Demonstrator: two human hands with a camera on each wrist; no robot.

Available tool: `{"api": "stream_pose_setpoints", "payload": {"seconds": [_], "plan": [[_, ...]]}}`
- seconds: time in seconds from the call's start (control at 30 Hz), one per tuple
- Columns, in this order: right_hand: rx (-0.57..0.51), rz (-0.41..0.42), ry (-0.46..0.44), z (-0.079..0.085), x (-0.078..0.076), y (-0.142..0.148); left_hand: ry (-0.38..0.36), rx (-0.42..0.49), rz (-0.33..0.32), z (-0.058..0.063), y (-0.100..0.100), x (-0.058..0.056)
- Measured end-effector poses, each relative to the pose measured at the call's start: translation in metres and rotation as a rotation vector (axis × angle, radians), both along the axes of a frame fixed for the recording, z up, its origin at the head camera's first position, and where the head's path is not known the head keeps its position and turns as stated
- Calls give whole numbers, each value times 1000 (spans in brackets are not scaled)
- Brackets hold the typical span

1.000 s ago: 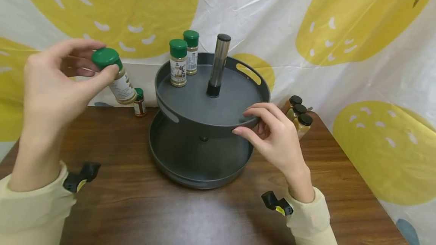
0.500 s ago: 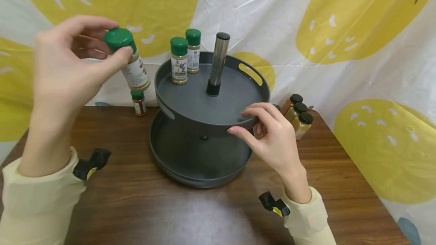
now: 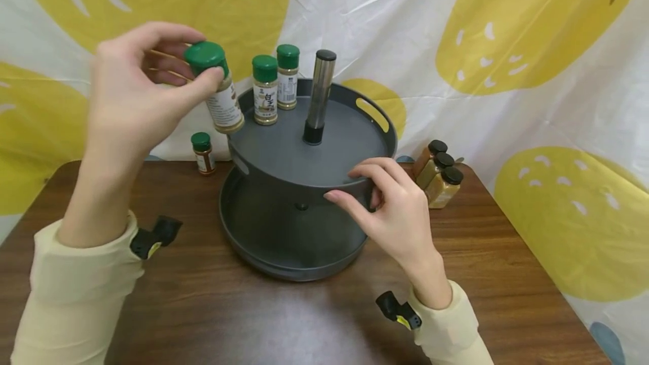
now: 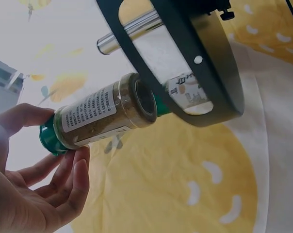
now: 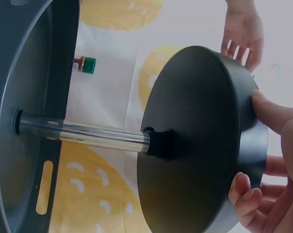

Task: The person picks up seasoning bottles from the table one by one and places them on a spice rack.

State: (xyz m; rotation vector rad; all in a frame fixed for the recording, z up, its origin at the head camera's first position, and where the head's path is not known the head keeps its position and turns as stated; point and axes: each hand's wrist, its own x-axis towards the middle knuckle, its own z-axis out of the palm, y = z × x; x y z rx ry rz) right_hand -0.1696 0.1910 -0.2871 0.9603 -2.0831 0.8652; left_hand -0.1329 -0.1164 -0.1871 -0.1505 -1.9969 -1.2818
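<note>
Jar (image 3: 225,107): clear body, tan powder, pale label with dark print, green cap. Tilted, base pointing down toward the rack (image 3: 289,182). It's up at the rack's left side by the top tray (image 3: 347,145); the base overlaps the rim in the head view, can't tell if they touch.

Hands: left hand (image 3: 139,86) has the jar pinched by its cap, thumb one side, fingers the other. Right hand (image 3: 398,207) grips the top tray's rim at the rack's front right, thumb outside, fingertips inside.

Head view only: full layout. Two green-capped jars (image 3: 266,92) upright in the rack's left rear, left of the post (image 3: 319,94); three black-capped jars (image 3: 439,174) on the desk (image 3: 299,325) right of the rack.

Left wrist adds the jar's round base and a block of fine print on the label, too small to read. A tray cutout (image 4: 161,63) frames a bit of another jar's label.

Right wrist adds the top tray's underside, a black collar (image 5: 161,143) where the lower post meets it, and a cutout in the bottom tray's (image 5: 32,87) wall. The held jar is hidden there.
</note>
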Motion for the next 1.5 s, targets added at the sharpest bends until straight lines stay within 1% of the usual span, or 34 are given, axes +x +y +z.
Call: {"api": "stream_pose_setpoints", "payload": {"seconds": [0.1,0.27,0.6,0.8,1.03,1.2,1.33,1.5], "plan": [[-5,-6,-9,0,2,-3,-17,-18,7,-2,2,-5],[-8,-16,-11,-1,4,-4,-40,-44,-3,-7,5,-14],[-24,-29,-26,-1,7,-10,-104,-80,-20,-14,11,-26],[-30,-40,-23,1,9,-12,-131,-71,-42,-17,14,-31],[-27,-34,-15,3,12,-14,-153,-62,-62,-20,17,-32],[-44,-29,-28,3,14,-16,-163,-76,-57,-23,16,-32],[-58,-24,-37,4,15,-19,-171,-70,-58,-24,14,-31],[-40,-26,-18,6,15,-20,-199,-90,-63,-25,13,-30]]}}
